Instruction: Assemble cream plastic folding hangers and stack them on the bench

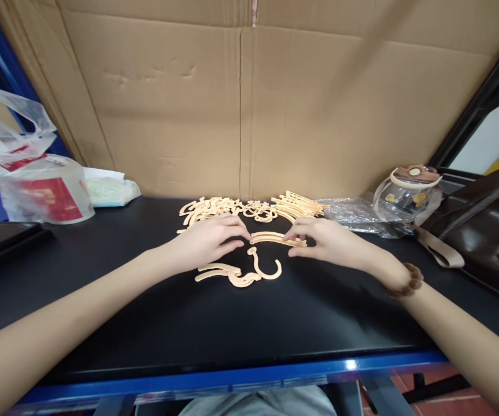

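Note:
Two curved cream-coloured plastic strips, apparently hanger arms, lie side by side on the black table. My left hand reaches to their left end, its fingertips touching or nearly touching it, thumb apart. Over the right end is my right hand, with fingertips on the strips and the thumb spread below them. Nearer to me lies a cream hook with a round eye at its top. Its lower side meets or nearly meets a curved centre piece, which has two arm strips reaching left.
Behind my hands are piles of cream curved pieces, hooks and straight bars before a cardboard wall. To the right stand a clear bottle, plastic wrap and a brown bag. A phone and bagged tub are left.

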Available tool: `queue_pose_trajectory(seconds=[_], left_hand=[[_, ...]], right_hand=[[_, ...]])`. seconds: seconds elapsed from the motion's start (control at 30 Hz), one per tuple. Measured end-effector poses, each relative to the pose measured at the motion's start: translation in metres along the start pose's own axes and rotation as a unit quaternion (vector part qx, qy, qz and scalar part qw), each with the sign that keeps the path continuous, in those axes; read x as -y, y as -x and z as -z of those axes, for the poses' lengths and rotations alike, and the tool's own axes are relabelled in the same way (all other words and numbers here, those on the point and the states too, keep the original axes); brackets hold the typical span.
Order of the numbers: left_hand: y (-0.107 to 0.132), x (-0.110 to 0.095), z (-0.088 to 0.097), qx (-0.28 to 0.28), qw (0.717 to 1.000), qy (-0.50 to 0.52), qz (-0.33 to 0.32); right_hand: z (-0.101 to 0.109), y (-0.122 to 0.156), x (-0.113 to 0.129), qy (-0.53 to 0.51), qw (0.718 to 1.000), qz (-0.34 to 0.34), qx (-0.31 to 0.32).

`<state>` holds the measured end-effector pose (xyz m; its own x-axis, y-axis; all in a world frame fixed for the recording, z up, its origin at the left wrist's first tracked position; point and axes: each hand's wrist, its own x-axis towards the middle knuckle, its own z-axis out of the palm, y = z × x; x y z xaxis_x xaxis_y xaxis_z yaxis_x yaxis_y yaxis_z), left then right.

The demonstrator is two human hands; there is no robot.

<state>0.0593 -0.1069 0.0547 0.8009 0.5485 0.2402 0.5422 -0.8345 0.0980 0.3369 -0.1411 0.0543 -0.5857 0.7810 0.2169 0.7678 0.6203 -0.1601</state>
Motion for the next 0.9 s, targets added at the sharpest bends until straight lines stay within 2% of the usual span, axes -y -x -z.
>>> queue_pose_trajectory(seconds=[0.1,0.27,0.4,0.53,0.6,0.67,0.77,0.83,0.9], left_hand=[[0.0,-0.001,-0.005,0.012,1.0,-0.014,-0.011],[0.0,-0.003,-0.013,0.033,0.999,0.001,-0.015],[-0.003,-0.005,-0.017,0.029,0.993,0.1,0.047],[-0.005,-0.005,-0.018,0.014,0.979,0.189,0.078],[-0.006,-0.007,-0.018,-0.031,0.976,0.195,0.09],[-0.007,-0.011,-0.017,-0.094,0.972,0.188,0.109],[-0.014,-0.023,-0.016,-0.16,0.967,0.157,0.117],[-0.024,-0.031,-0.017,-0.159,0.975,0.124,0.098],[-0.035,-0.038,-0.017,-0.142,0.983,0.094,0.072]], right_hand=[[-0.005,0.001,0.013,-0.063,0.994,0.081,0.042],[-0.012,0.001,0.021,-0.083,0.99,0.109,0.044],[-0.012,0.0,0.026,-0.078,0.993,0.09,-0.007],[-0.01,-0.002,0.029,-0.094,0.987,0.048,-0.119],[-0.011,-0.004,0.029,-0.13,0.972,-0.014,-0.194],[-0.013,-0.006,0.03,-0.197,0.953,-0.073,-0.219],[-0.018,-0.011,0.032,-0.339,0.926,-0.098,-0.132],[-0.022,-0.014,0.031,-0.419,0.896,-0.114,-0.089],[-0.023,-0.016,0.024,-0.467,0.867,-0.143,-0.101]])
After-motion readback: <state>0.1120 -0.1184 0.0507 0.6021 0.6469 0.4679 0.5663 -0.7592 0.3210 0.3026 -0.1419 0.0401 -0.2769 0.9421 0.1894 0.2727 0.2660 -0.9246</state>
